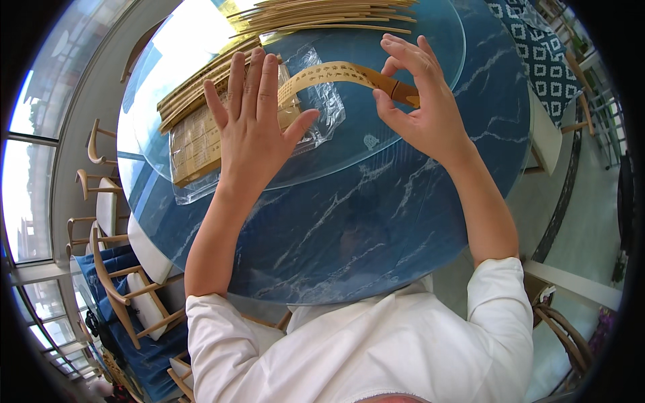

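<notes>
Right fingers (pixel 408 59) in a pinch, curved tan strip (pixel 329 72) between them; left fingers (pixel 251 87) outspread

Tan strip (pixel 332 72) — arched, dark-lettered, browner right end

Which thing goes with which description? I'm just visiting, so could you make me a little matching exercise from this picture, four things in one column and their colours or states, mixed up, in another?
Column one
1. Left hand
2. Strip with writing
3. Tabletop
4. Shirt

Column two
A. Blue with pale streaks
B. Spread open, its back toward the camera
C. Plain white
D. Tan and arched, with a dark end at the right hand

Right pairs: 1-B, 2-D, 3-A, 4-C.
</notes>
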The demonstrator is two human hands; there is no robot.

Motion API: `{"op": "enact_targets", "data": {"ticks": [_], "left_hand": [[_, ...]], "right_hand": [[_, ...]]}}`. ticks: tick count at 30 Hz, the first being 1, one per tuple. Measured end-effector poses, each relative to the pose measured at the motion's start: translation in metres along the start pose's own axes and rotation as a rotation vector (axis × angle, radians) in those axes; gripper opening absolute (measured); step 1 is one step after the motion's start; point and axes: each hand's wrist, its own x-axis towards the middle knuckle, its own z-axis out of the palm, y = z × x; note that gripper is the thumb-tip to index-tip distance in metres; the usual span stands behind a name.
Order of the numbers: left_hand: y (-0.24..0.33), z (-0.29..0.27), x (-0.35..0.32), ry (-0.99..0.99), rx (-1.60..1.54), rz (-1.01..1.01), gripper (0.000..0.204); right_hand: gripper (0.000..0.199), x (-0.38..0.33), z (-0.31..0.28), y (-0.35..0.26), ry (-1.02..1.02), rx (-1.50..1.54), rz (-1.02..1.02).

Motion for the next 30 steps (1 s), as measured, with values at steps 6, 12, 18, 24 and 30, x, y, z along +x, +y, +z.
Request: {"op": "enact_targets", "data": {"ticks": [6, 12, 18, 24, 30], "left_hand": [[-0.014, -0.026, 0.003, -0.069, -0.012, -0.034, 0.071], [-0.019, -0.022, -0.025, -0.118, 0.018, -0.022, 0.053], [-0.008, -0.022, -0.029, -0.194, -0.12, -0.096, 0.056], [0.001, -0.005, -0.036, -0.119, -0.162, -0.007, 0.054], [0.002, -0.002, -0.04, -0.126, -0.13, -0.031, 0.041]], "right_hand": [[0.063, 0.0, 0.007, -0.013, -0.057, -0.003, -0.103], [0.065, -0.01, 0.032, -0.001, -0.146, -0.083, -0.129], [0.065, -0.012, 0.043, -0.004, -0.197, -0.077, -0.14], [0.059, -0.012, 0.049, -0.012, -0.209, -0.076, -0.176], [0.057, -0.013, 0.05, -0.009, -0.23, -0.103, -0.178]]}}
